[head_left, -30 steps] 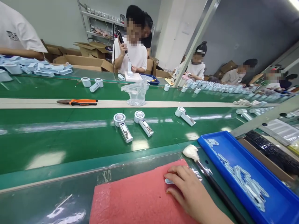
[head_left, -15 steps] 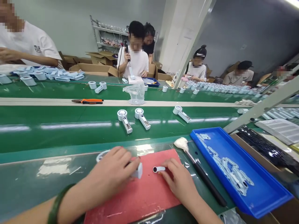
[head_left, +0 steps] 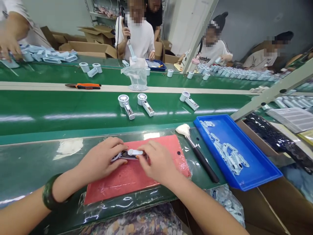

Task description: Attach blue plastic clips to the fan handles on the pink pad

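My left hand (head_left: 104, 156) is closed round the head end of a small handheld fan (head_left: 122, 155), which lies sideways over a red mat (head_left: 168, 169). The fan's handle points right and its inner parts show. Between the thumb and fingers of my right hand (head_left: 156, 161) is a small pale-blue cover strip (head_left: 135, 152). That strip lies along the handle; whether it is seated there I cannot tell. A small black disc (head_left: 179, 153) rests on the mat to the right of my hand.
Right of the mat lie a black-handled tool with a white wrapped head (head_left: 201, 158) and a blue tray (head_left: 256, 178) of pale-blue strips. Several fans (head_left: 146, 105) lie on the green belt. Beyond are orange-handled pliers (head_left: 85, 86), a plastic bag (head_left: 137, 78) and co-workers. A slanted post (head_left: 266, 94) stands right.
My left hand has brought the fan down flat with its handle pointing right. My right hand has carried the cover strip left onto the handle. The camera view has tilted down.
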`<state>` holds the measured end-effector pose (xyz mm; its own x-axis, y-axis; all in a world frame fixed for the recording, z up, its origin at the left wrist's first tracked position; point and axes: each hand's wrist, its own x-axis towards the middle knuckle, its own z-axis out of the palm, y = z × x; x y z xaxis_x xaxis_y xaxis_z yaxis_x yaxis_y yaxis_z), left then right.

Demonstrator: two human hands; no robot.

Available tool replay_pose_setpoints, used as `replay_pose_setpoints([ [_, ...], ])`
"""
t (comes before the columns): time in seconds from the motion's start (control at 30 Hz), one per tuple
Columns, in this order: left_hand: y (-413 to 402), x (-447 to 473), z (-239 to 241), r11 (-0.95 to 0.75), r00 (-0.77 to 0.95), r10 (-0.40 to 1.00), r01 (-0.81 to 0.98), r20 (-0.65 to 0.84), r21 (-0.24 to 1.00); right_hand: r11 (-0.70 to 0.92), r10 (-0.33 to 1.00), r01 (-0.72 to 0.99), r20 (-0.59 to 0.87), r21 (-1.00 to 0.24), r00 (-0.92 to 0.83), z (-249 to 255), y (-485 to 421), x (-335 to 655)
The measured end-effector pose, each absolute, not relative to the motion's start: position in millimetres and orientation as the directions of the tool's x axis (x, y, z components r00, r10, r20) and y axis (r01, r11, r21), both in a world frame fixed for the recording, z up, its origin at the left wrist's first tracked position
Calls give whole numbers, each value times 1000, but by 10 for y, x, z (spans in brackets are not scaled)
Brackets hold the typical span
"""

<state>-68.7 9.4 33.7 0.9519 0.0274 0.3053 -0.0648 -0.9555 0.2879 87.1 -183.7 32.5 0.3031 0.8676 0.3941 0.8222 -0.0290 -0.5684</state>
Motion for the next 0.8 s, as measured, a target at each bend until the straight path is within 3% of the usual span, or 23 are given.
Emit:
replay_pose_setpoints([
  [0.23, 29, -691, 343, -896, 938, 58, -102, 343, 432, -71, 904, 859, 332, -507, 271, 197, -1671, 772],
  [0.43, -24, -673, 348, -859, 951, 136, -27, 279, 511, -17, 890, 737, 325, -676, 319, 135, -1702, 844],
  [0.6, -77, -714, 337, -884, 940, 124, -41, 317, 465, -84, 925, 614, 168, -785, 341, 53, -1723, 860],
  [0.8, -220, -916, 258, -921, 917, 59, -102, 394, 375, -48, 988, 681, 63, -731, 138, 175, -1840, 853],
])
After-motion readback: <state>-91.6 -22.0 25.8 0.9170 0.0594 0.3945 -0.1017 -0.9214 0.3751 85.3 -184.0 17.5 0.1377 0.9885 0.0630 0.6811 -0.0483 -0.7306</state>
